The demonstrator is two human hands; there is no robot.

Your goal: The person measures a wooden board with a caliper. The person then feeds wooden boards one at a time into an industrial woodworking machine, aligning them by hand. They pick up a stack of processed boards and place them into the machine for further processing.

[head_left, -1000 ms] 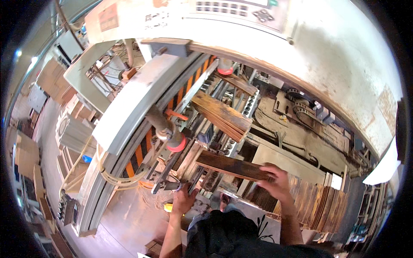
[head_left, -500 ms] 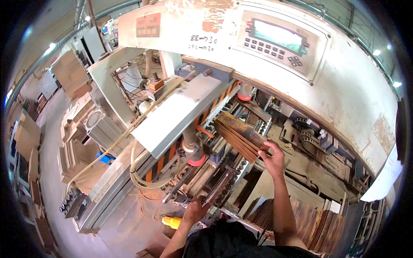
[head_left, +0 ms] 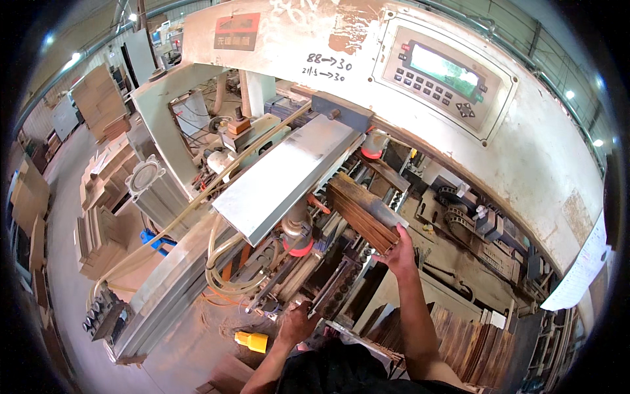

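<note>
My right hand (head_left: 399, 254) is closed around the near right end of a stack of thin brown wooden boards (head_left: 359, 215), thumb on the upper side and fingers underneath. The stack slants over the machine's roller rails, its far end beside a clamp cylinder with a red foot (head_left: 298, 240). My left hand (head_left: 297, 323) is curled at the front of the machine, against the near end of a dark metal bar (head_left: 336, 281). What its fingers hold, if anything, is hidden.
A control panel (head_left: 446, 75) is set in the white machine housing above. The metal beam (head_left: 289, 177) juts toward me on the left. More boards (head_left: 476, 345) stand at lower right. A yellow object (head_left: 251, 341) lies on the floor; cardboard stacks (head_left: 98, 240) stand at left.
The view has shifted slightly. My right hand has a fuller grip on the stack's end, and the boards, fanned apart before, lie closer together. My left hand stays at the machine's front.
</note>
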